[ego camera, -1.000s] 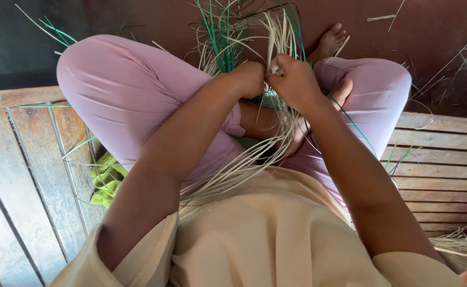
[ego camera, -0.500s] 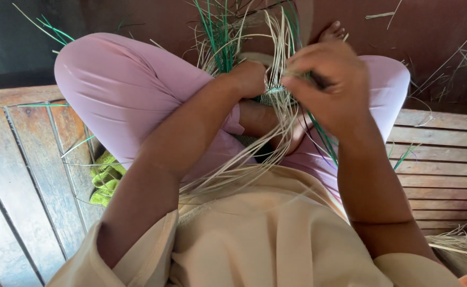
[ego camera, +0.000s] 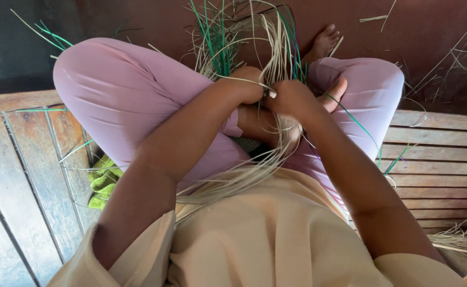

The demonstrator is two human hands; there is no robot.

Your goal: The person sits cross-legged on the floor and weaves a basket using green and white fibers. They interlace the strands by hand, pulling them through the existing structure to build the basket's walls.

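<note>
Sitting cross-legged on a slatted wooden bench (ego camera: pixel 26 175), the person wears a beige shirt (ego camera: pixel 265 239) at the bottom of the frame and mauve trousers (ego camera: pixel 121 95) above it. At centre, the left hand (ego camera: pixel 244 85) and right hand (ego camera: pixel 292 98) meet knuckle to knuckle, both clenched on pale straw strands (ego camera: pixel 276 48). These fan upward, mixed with green strands (ego camera: pixel 212 37), and trail down over the lap. A bare foot (ego camera: pixel 325 41) rests beyond, upper centre.
</note>
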